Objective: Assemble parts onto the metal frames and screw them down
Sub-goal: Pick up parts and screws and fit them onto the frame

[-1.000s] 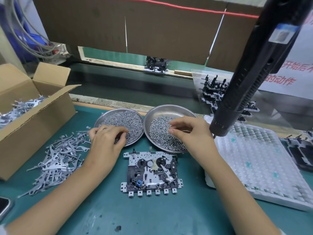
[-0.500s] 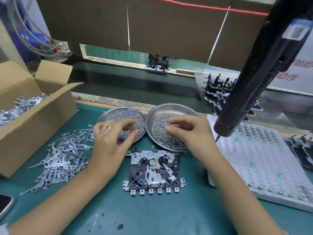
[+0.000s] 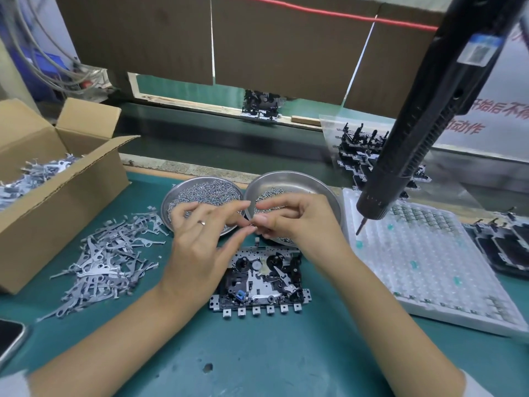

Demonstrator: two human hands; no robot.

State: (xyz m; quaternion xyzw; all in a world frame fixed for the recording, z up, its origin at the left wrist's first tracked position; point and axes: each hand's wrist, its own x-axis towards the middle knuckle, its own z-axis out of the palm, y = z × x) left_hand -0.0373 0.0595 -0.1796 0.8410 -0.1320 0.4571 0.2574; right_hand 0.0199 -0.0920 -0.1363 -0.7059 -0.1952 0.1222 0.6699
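Metal frame [image 3: 259, 277] lies near centre, lever fitted but seemingly unscrewed; left hand [image 3: 200, 245] and right hand [image 3: 297, 220] pinch something tiny, likely a screw, above it; the electric screwdriver [image 3: 429, 116] hangs unused.

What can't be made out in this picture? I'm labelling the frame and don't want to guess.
Head view only:
- Whatever the left hand and right hand pinch between their fingertips: too small.
- Top left of the metal frame: behind the left hand.
- Near rim of the right dish: covered by the right hand.
- Electric screwdriver: top cut by the edge.
- Phone: cut by the left edge.
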